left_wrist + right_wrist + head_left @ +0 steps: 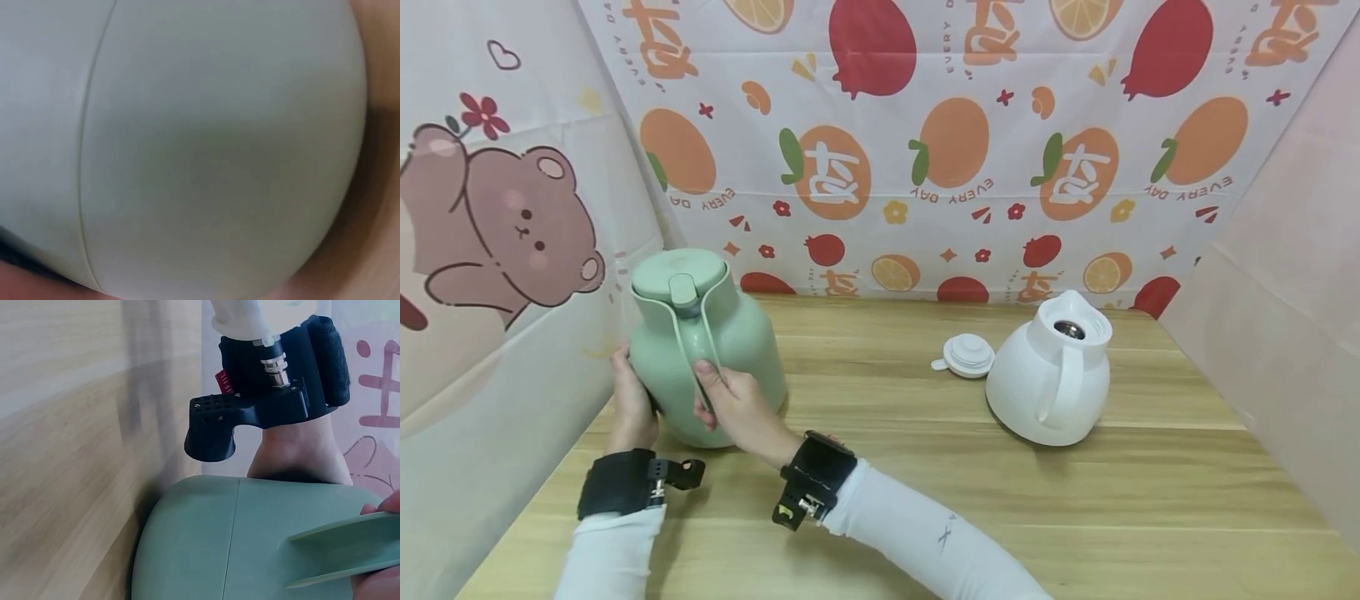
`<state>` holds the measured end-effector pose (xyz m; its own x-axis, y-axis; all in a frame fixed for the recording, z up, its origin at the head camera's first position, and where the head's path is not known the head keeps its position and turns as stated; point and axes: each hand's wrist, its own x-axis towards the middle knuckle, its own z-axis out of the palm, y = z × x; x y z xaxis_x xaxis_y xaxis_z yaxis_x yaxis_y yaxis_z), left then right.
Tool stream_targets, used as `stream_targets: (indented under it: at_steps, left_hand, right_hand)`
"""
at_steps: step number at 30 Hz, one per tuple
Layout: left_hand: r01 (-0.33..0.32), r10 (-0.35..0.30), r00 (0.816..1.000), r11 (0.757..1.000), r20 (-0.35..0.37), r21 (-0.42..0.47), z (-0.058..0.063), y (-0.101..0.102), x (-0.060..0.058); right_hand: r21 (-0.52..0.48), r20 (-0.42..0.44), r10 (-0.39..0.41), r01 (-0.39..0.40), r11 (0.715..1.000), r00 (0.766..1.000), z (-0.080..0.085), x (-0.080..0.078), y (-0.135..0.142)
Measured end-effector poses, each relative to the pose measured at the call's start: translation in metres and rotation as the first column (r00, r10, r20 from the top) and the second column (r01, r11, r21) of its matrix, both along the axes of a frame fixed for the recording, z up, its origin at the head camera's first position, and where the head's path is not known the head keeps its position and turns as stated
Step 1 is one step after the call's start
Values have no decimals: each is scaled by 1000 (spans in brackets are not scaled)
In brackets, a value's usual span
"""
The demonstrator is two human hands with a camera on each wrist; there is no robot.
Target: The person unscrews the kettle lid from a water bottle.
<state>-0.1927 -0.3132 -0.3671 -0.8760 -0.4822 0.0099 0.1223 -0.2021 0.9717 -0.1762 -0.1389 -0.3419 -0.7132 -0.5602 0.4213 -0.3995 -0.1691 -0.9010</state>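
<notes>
The rounded pale-green plastic jug [733,337] at left looks smooth and matt. The rounded white plastic jug [1028,379] at right shows shiny metal [1070,330] inside.

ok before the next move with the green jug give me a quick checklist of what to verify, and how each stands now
1. Right hand gripping the handle: ok, it is wrapped around it.
2. Left hand steadying the green jug: ok, it touches the side, though much of its hold is hidden.
3. Green lid in place: ok, it sits on top.
4. Green jug resting fully on the table: cannot tell, its underside is hidden.
5. White jug closed: not ok, its mouth is uncovered and the white lid lies beside it.
6. Contents of the green jug: cannot tell, its inside is hidden.
</notes>
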Motion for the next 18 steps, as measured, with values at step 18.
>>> stream_targets:
  at_steps: [18]
  left_hand:
    - [64, -62, 997, 998, 49, -23, -2, 59, -6]
  right_hand:
    - [-113, 83, -28, 37, 993, 996, -12, 3, 51]
